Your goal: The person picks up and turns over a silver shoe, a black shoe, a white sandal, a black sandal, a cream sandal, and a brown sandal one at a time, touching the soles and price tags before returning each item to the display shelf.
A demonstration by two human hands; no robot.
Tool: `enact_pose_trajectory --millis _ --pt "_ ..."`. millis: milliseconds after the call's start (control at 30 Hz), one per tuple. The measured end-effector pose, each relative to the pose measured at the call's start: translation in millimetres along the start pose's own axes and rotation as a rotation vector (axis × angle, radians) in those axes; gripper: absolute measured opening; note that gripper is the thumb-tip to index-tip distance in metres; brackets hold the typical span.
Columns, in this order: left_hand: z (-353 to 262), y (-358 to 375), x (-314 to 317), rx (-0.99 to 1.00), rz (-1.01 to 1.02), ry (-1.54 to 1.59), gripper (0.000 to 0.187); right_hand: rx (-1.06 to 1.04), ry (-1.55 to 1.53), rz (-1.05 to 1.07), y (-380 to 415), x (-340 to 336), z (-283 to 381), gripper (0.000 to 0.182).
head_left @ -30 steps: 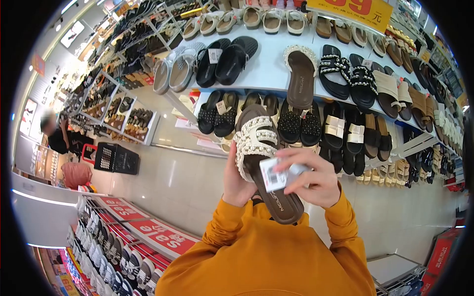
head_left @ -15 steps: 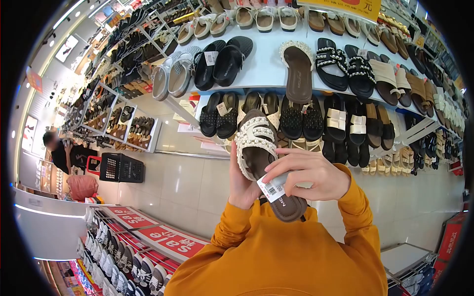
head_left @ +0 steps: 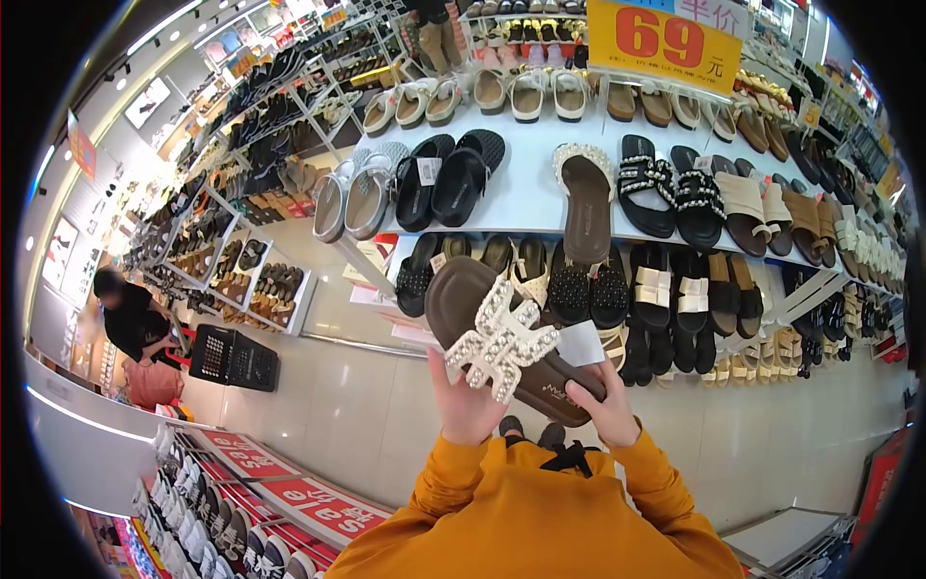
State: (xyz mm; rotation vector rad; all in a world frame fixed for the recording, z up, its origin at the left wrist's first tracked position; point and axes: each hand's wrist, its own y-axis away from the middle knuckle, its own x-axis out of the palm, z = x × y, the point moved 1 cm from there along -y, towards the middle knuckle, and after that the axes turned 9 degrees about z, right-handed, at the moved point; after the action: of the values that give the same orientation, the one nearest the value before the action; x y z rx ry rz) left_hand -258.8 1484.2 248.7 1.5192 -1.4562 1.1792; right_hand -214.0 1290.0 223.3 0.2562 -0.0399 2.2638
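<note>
1. The pearl sandal (head_left: 511, 340) is up in the air in front of the person's orange top (head_left: 540, 521) – both hands have it. It is slanted, with its round brown toe up to the left and its heel down to the right.
2. The left hand (head_left: 470, 403) is closed on the side near the white pearl straps. Some of its fingers are hidden behind the sole.
3. The right hand (head_left: 606, 400) pinches the heel, thumb on top. A white tag (head_left: 582, 343) sticks up just beside that hand.
4. Past the sandal is a white shelf (head_left: 526, 183). One brown sandal with a pearly edge (head_left: 586, 217) lies on it, between black clogs (head_left: 424, 188) and black sandals with pearls (head_left: 646, 193).
5. A big yellow sign (head_left: 666, 43) says 69.
6. Over on the left, a person in black (head_left: 140, 323) is near a black basket (head_left: 234, 359) – well apart from the hands.
</note>
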Motion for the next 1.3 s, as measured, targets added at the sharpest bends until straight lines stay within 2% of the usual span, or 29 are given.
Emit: enact_pose_trajectory --millis 100,200,333,367,467,500,533,600,633,667,733,767,833,900,933,1000,1033,1100,1133,1167,1200,1267,1300 --pt "-4.5 -9.9 -0.7 0.011 0.119 -0.103 0.078 -0.064 -0.130 0.023 0.6 1.8 -10.7 0.067" --pt "-16.2 -32.5 35.4 0.041 0.268 -0.241 0.075 0.187 -0.512 0.221 2.2 5.7 -8.6 0.068" --pt "-22.1 -38.6 26.6 0.022 0.230 -0.386 0.072 0.189 -0.507 0.071 2.0 19.2 -9.6 0.069" --pt "-21.2 -39.1 17.2 0.056 0.255 -0.453 0.074 0.199 -0.459 0.033 0.8 18.7 -9.4 0.065" --pt "-31.7 -35.4 3.4 -0.188 0.450 -0.884 0.074 0.228 -0.506 0.117 -5.7 15.9 -32.7 0.055" --pt "-35.3 -36.2 19.7 -0.245 0.538 -1.081 0.076 0.325 -0.485 0.133 -3.4 17.2 -28.8 0.042" --pt "-36.6 -37.4 25.7 -0.311 0.518 -1.098 0.077 0.337 -0.477 0.138 -3.2 18.2 -29.3 0.039" --pt "-38.5 -42.5 9.6 -0.257 0.502 -0.753 0.083 0.359 -0.458 0.153 -3.0 21.9 -32.7 0.035" --pt "-34.5 -42.2 4.9 -0.205 0.423 -0.486 0.080 0.270 -0.429 0.123 -1.6 29.0 -22.8 0.033" --pt "-30.6 -42.4 3.0 -0.139 0.360 -0.222 0.077 0.180 -0.292 0.090 -1.2 28.1 -36.9 0.034" --pt "-37.8 -51.6 -2.1 -0.273 0.302 0.301 0.063 -0.189 0.456 0.056 0.8 41.9 0.7 0.030" --pt "-33.8 -64.8 -4.8 -0.292 0.493 0.490 0.060 -0.210 0.478 0.034 -1.4 44.9 2.1 0.029" --pt "-42.1 -75.7 -4.3 -0.319 0.413 0.394 0.061 -0.258 0.521 -0.021 -7.2 53.3 1.1 0.029" --pt "-49.9 -82.0 -2.5 -0.319 0.314 0.280 0.067 -0.080 -0.054 -0.073 -18.1 58.0 -10.4 0.030" --pt "-56.5 -84.4 1.1 -0.334 0.333 0.087 0.077 0.006 -0.344 -0.100 -23.8 62.2 -15.2 0.031" --pt "-63.6 -93.8 -10.2 -0.482 0.566 -0.017 0.087 -0.044 -0.475 -0.114 -35.7 73.5 -19.0 0.037" --pt "-66.0 -90.0 -27.8 -0.496 0.280 -0.192 0.087 -0.080 -0.545 -0.113 -42.2 77.5 -25.5 0.038" --pt "-61.9 -93.4 -54.1 -0.370 0.313 -0.732 0.077 -0.187 -0.657 -0.146 -59.9 95.1 -17.5 0.042" --pt "-56.1 -99.2 -60.7 -0.453 0.177 -0.626 0.073 -0.165 -0.618 -0.212 -69.3 103.8 -12.7 0.046" --pt "-52.5 -103.6 -70.1 -0.404 0.243 -0.726 0.073 -0.143 -0.578 -0.277 -78.0 111.1 -9.6 0.050" --pt "-55.4 -107.7 -70.0 -0.492 0.204 -0.648 0.073 -0.118 -0.540 -0.342 -86.7 118.1 -6.2 0.054" --pt "-61.3 -115.6 -69.8 -0.659 0.106 -0.493 0.073 -0.113 -0.581 -0.425 -106.9 125.2 2.6 0.042" --pt "-56.5 -132.8 -93.7 -0.862 0.486 0.114 0.073 -0.113 -0.580 -0.448 -117.1 125.0 5.1 0.040"
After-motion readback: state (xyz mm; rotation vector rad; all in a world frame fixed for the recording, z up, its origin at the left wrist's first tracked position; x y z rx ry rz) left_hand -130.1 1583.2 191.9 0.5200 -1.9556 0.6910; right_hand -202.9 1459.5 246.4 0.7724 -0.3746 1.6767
